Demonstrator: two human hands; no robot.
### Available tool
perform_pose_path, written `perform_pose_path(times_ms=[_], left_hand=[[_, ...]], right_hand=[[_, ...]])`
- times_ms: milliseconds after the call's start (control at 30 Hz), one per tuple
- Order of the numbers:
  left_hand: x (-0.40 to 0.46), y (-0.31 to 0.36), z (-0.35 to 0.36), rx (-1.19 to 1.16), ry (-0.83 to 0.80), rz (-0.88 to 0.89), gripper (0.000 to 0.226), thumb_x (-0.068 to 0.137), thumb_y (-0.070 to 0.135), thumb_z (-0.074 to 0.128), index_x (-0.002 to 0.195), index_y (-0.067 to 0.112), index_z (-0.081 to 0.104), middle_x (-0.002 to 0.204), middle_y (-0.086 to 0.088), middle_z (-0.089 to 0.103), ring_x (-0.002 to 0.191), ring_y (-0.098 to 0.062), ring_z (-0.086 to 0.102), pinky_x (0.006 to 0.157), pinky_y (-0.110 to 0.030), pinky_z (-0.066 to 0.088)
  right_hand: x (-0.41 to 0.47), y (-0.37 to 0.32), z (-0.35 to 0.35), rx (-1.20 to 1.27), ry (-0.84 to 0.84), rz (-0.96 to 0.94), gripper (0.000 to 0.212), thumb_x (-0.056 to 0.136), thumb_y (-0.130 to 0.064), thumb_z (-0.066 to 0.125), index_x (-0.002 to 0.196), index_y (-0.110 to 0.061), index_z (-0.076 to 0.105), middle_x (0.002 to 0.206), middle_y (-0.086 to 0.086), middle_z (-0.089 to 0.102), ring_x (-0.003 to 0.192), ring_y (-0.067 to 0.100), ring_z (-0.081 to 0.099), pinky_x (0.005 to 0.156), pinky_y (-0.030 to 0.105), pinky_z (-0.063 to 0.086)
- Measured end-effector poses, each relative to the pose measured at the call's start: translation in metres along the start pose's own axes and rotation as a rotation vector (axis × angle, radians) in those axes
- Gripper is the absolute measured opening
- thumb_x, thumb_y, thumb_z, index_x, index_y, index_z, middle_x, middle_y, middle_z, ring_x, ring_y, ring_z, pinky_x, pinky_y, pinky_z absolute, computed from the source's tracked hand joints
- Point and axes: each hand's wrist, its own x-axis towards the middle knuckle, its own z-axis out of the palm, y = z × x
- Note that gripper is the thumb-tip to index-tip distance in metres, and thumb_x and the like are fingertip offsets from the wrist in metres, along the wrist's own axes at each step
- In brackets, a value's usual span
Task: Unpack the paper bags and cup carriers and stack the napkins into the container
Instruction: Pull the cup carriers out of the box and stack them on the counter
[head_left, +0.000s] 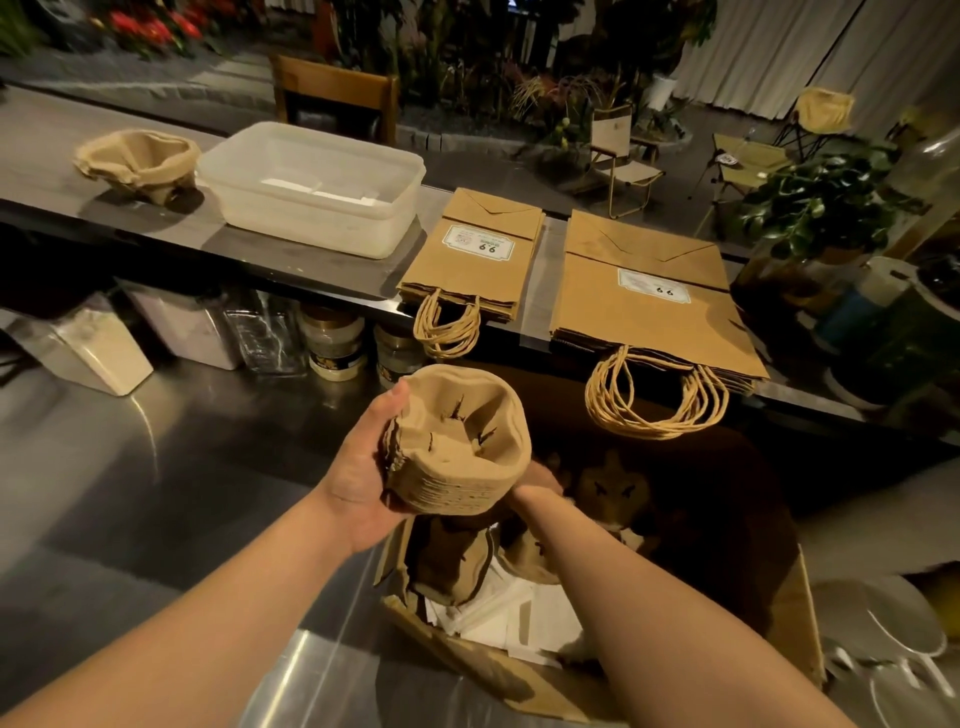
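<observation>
A: What have you got?
B: Your left hand (358, 493) grips a nested carrier stack (460, 441) above the box (779, 613); your right hand (540, 480) is hidden behind it, grip unclear.
A: Handling?
B: Light, stiff brown pulp, probably crushable; hold its sides.

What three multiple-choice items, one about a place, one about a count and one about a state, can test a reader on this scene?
1. Where does the translucent white plastic container stand?
A. on the counter shelf
B. in the box
C. on a chair

2. How many piles of flat brown paper bags lie on the shelf?
A. one
B. two
C. four

3. What does the left hand do?
A. rests empty
B. grips a stack of brown pulp cup carriers
C. holds a jar

Answers: 1 A, it stands beside another carrier stack; 2 B, small pile, large pile; 3 B, fingers wrap the stack.
</observation>
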Motion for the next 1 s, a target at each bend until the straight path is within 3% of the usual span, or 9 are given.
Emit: perform_pose_path(times_ms=[67,167,367,467,567,733,833,900,1000], left_hand=[[0.0,0.0,-0.001,-0.007,0.005,0.005,0.102,0.051,0.07,0.089,0.14,0.027,0.063,0.14,-0.017,0.063,0.121,-0.037,0.066,0.085,-0.047,0.059],[0.0,0.0,0.0,-0.01,-0.003,0.018,0.102,0.052,0.071,0.088,0.141,0.028,0.062,0.141,-0.017,0.063,0.122,-0.037,0.065,0.086,-0.047,0.059],[0.001,-0.003,-0.001,-0.011,0.019,0.034,0.1,0.05,0.072,0.089,0.137,0.03,0.065,0.141,-0.016,0.063,0.128,-0.039,0.06,0.09,-0.048,0.055],[0.0,-0.003,0.001,-0.01,-0.016,0.057,0.088,0.051,0.07,0.089,0.127,0.029,0.073,0.136,-0.015,0.067,0.118,-0.034,0.068,0.086,-0.045,0.059],[-0.001,-0.004,0.003,0.005,-0.027,0.074,0.084,0.05,0.07,0.089,0.123,0.031,0.075,0.133,-0.014,0.068,0.114,-0.032,0.071,0.085,-0.044,0.06],[-0.001,-0.005,0.005,0.026,-0.028,0.109,0.083,0.052,0.07,0.088,0.124,0.032,0.074,0.134,-0.014,0.068,0.116,-0.032,0.069,0.089,-0.044,0.06],[-0.002,-0.005,0.006,0.015,-0.036,0.118,0.082,0.054,0.069,0.088,0.125,0.031,0.074,0.133,-0.014,0.068,0.114,-0.032,0.07,0.086,-0.045,0.06],[-0.003,-0.006,0.005,0.009,-0.033,0.124,0.077,0.06,0.07,0.084,0.126,0.032,0.073,0.134,-0.013,0.068,0.116,-0.033,0.07,0.087,-0.046,0.06],[-0.004,-0.006,0.005,0.008,-0.029,0.121,0.07,0.065,0.069,0.08,0.124,0.033,0.074,0.134,-0.013,0.069,0.117,-0.034,0.069,0.089,-0.047,0.06]], right_hand=[[-0.02,-0.008,-0.007,-0.044,0.013,0.0,0.047,0.104,-0.041,0.045,0.142,-0.015,0.053,0.147,0.012,0.052,0.139,0.038,0.044,0.118,0.051,0.031],[-0.031,-0.005,-0.011,-0.062,0.059,0.078,0.052,0.103,-0.058,0.037,0.133,-0.021,0.058,0.144,0.01,0.053,0.141,0.039,0.037,0.12,0.052,0.019],[-0.026,0.004,0.004,0.008,0.054,0.034,0.059,0.095,-0.066,0.049,0.124,-0.016,0.062,0.134,0.011,0.061,0.126,0.035,0.053,0.112,0.049,0.039],[-0.031,0.005,0.005,0.006,-0.016,-0.004,0.068,0.087,-0.071,0.057,0.134,-0.023,0.057,0.138,0.004,0.057,0.134,0.037,0.046,0.116,0.05,0.033],[-0.033,0.008,0.002,0.031,-0.032,-0.069,0.075,0.075,-0.068,0.074,0.138,-0.032,0.051,0.14,0.004,0.056,0.13,0.035,0.05,0.109,0.048,0.045],[-0.058,0.022,-0.009,0.034,-0.078,-0.209,0.091,0.08,-0.038,0.084,0.153,-0.043,0.03,0.158,0.014,0.022,0.144,0.042,0.032,0.114,0.048,0.042],[-0.071,0.037,-0.012,-0.013,-0.081,-0.306,0.086,0.085,-0.032,0.079,0.149,-0.052,0.026,0.167,0.011,0.005,0.15,0.04,0.024,0.104,0.037,0.045],[-0.077,0.048,-0.014,-0.003,-0.06,-0.337,0.07,0.089,-0.028,0.07,0.139,-0.06,0.032,0.167,0.005,0.011,0.147,0.034,0.034,0.093,0.027,0.046],[-0.074,0.066,-0.022,0.152,-0.083,-0.367,0.044,0.085,-0.033,0.06,0.111,-0.068,0.054,0.139,0.0,0.056,0.123,0.032,0.059,0.096,0.044,0.056]])
